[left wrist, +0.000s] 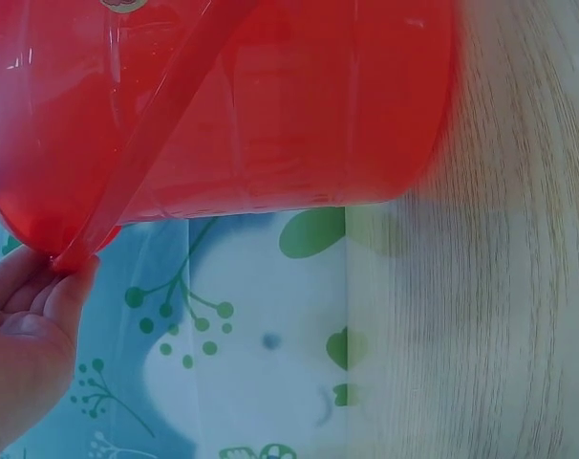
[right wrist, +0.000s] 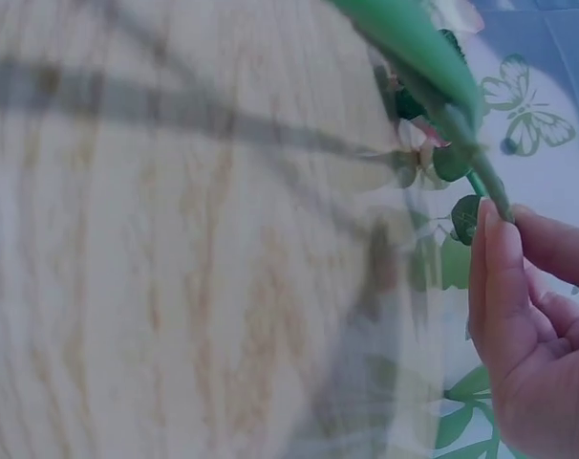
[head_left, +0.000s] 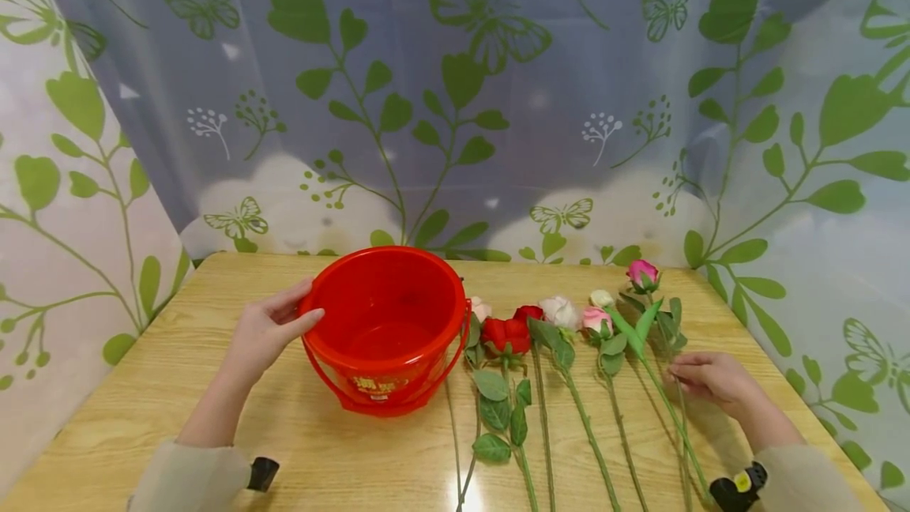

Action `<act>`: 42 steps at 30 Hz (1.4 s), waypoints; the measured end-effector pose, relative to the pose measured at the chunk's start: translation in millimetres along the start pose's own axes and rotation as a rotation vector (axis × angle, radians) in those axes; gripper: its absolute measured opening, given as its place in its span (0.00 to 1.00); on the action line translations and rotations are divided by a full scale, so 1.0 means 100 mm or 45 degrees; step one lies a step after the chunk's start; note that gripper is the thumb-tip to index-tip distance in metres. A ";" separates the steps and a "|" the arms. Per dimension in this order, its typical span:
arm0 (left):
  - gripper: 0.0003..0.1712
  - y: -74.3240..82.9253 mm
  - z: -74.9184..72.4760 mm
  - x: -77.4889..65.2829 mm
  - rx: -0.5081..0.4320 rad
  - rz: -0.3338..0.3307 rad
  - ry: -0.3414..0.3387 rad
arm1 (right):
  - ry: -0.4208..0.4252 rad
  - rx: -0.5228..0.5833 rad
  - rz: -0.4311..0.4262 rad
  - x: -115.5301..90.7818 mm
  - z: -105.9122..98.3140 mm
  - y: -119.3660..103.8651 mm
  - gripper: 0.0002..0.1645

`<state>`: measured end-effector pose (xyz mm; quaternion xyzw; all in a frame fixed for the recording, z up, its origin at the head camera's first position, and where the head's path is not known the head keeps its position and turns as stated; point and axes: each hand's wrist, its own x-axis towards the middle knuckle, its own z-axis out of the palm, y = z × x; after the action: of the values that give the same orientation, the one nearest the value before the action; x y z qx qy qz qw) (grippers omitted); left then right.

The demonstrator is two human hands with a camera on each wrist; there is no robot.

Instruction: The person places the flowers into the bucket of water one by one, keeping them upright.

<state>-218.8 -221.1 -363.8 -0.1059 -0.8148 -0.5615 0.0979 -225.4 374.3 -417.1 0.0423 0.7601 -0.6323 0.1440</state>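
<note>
A red plastic bucket [head_left: 387, 382] with gold lettering stands upright on the wooden table, its handle hanging down in front. My left hand [head_left: 266, 330] grips its left rim, thumb over the edge and fingers outside; in the left wrist view, the left hand [left wrist: 32, 330] pinches beside the handle's end. At the far right, my right hand [head_left: 714, 385] pinches the stem of a dark pink rose [head_left: 643, 275] between thumb and fingers. The right wrist view has the right hand [right wrist: 533, 325] at a green stem [right wrist: 495, 186], with the bloom out of sight.
Right of the bucket lie several artificial flowers side by side, stems toward me: a large red flower [head_left: 506, 336], a white one [head_left: 560, 312], a light pink rose [head_left: 596, 320] and a cream bud [head_left: 600, 299] with long green leaves. A patterned curtain [head_left: 455, 101] hangs behind the table [head_left: 235, 283].
</note>
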 end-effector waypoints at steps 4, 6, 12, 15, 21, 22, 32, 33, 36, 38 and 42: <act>0.35 0.01 0.00 0.00 -0.011 -0.004 0.006 | 0.001 0.056 -0.008 -0.03 0.00 -0.04 0.12; 0.35 0.01 0.00 0.00 -0.005 -0.007 0.008 | 0.007 0.056 -0.017 -0.04 0.00 -0.06 0.13; 0.34 -0.03 0.02 0.01 -0.010 -0.004 0.031 | 0.035 0.077 -0.033 -0.09 -0.01 -0.11 0.08; 0.34 -0.04 0.03 0.01 -0.035 -0.007 0.032 | 0.048 0.105 -0.052 -0.12 -0.03 -0.14 0.06; 0.33 0.01 0.02 0.01 -0.065 -0.008 0.004 | 0.042 0.139 -0.101 -0.17 -0.05 -0.21 0.08; 0.33 0.02 0.02 0.01 -0.069 -0.004 0.005 | 0.038 0.150 -0.109 -0.18 -0.05 -0.22 0.09; 0.32 0.00 0.02 0.00 -0.046 -0.004 0.010 | -0.017 0.252 -0.204 -0.28 0.04 -0.42 0.09; 0.32 0.00 0.02 0.00 -0.042 -0.006 0.013 | -0.024 0.256 -0.219 -0.30 0.06 -0.44 0.09; 0.32 0.00 0.03 0.00 -0.042 -0.009 0.021 | -0.028 0.252 -0.259 -0.33 0.14 -0.52 0.08; 0.32 0.00 0.03 0.00 -0.041 -0.008 0.028 | -0.030 0.244 -0.284 -0.35 0.19 -0.57 0.08; 0.33 0.00 0.04 0.00 -0.034 -0.001 0.036 | -0.034 0.209 -0.331 -0.39 0.29 -0.65 0.08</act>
<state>-219.1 -217.8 -365.2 -0.0987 -0.8058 -0.5738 0.1078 -199.7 337.4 -349.2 -0.0532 0.7028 -0.7062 0.0669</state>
